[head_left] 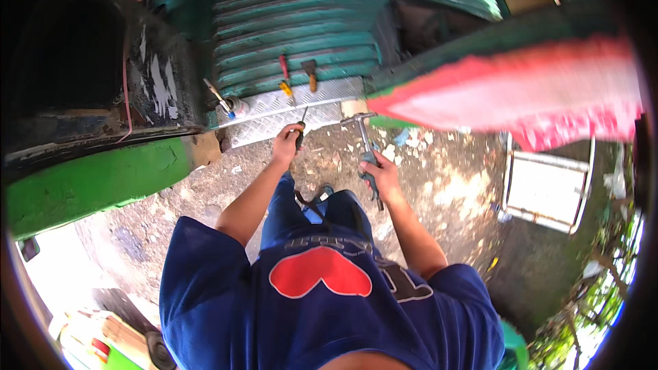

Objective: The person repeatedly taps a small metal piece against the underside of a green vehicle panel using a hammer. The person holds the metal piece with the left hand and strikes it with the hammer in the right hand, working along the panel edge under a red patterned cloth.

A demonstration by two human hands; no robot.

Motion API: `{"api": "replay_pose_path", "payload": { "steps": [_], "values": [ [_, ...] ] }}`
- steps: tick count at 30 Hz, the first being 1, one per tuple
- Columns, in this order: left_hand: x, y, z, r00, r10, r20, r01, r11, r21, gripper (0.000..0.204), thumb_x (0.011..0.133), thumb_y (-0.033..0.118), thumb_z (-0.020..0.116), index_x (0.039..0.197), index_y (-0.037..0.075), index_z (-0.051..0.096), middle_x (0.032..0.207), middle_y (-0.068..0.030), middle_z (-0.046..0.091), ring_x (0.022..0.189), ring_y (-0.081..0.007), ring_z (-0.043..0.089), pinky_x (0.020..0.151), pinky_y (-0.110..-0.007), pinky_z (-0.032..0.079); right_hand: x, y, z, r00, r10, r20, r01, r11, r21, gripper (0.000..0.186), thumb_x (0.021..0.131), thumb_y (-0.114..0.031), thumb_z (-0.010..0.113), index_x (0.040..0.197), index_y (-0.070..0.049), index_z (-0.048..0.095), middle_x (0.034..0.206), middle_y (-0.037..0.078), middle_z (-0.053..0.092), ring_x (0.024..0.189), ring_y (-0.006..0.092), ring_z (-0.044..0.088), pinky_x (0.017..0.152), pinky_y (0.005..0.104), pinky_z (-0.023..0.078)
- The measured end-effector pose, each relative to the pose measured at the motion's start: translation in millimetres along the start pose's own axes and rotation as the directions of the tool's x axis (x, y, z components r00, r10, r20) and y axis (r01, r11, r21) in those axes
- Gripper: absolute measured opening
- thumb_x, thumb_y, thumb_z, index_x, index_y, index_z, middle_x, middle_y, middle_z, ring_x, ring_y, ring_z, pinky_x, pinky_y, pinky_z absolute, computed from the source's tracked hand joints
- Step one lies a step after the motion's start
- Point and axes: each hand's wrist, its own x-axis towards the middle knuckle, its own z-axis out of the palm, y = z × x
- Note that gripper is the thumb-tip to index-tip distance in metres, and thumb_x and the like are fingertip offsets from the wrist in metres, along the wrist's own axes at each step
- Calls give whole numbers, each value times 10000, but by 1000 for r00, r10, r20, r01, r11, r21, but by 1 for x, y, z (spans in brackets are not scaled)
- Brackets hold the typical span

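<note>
My left hand (pixel 286 142) is closed on a screwdriver (pixel 299 136) with a dark handle and thin shaft, pointing up toward a metal tread-plate step (pixel 250 136). My right hand (pixel 382 175) grips a hammer (pixel 364 138) by its dark handle; its steel head is upward, near a pale block (pixel 353 107) at the step's right end. On the step and ribbed teal floor (pixel 288 10) lie a red-handled tool (pixel 284 66), a yellow-handled tool (pixel 286 89), a scraper (pixel 310 75) and a small can (pixel 236 106) with a brush-like tool.
A dark, chipped vehicle panel (pixel 154 89) stands left above a green body panel (pixel 96 185). A pink-and-green panel (pixel 500 89) angles out to the right. A metal-framed object (pixel 545 185) rests on the littered dirt ground (pixel 445 212). Cardboard (pixel 110 332) is at lower left, foliage at lower right.
</note>
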Motion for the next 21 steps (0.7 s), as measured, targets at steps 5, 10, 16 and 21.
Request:
{"api": "replay_pose_path", "payload": {
  "steps": [5,10,16,21],
  "values": [
    [-74,1,34,983,35,183,-46,997,55,189,992,149,513,1102,131,665,781,-36,595,551,-140,605,446,-285,437,-74,38,-77,999,-51,14,50,996,71,535,859,-106,738,1365,-34,579,726,1,601,466,75,508,400,234,402],
    [-120,-14,121,883,136,450,-208,972,113,165,992,138,568,1145,125,627,930,-60,680,604,-130,623,491,-274,476,-136,99,-161,981,-114,-160,148,963,224,575,852,-91,740,1390,-24,550,750,9,613,465,76,513,390,234,380],
    [-197,-44,249,738,115,665,-239,966,98,310,971,80,584,1267,106,496,1050,-136,696,690,-135,641,527,-255,503,-232,133,-251,934,-157,-320,283,873,397,579,848,-39,722,1397,-15,542,808,9,645,507,74,516,426,238,399],
    [-247,-61,353,609,72,790,-267,957,118,387,937,56,612,1268,128,424,1129,-134,671,751,-138,630,575,-263,502,-280,155,-329,863,-159,-480,402,791,462,579,842,-38,737,1385,8,542,806,12,648,518,67,524,435,228,412]
  ]
}}
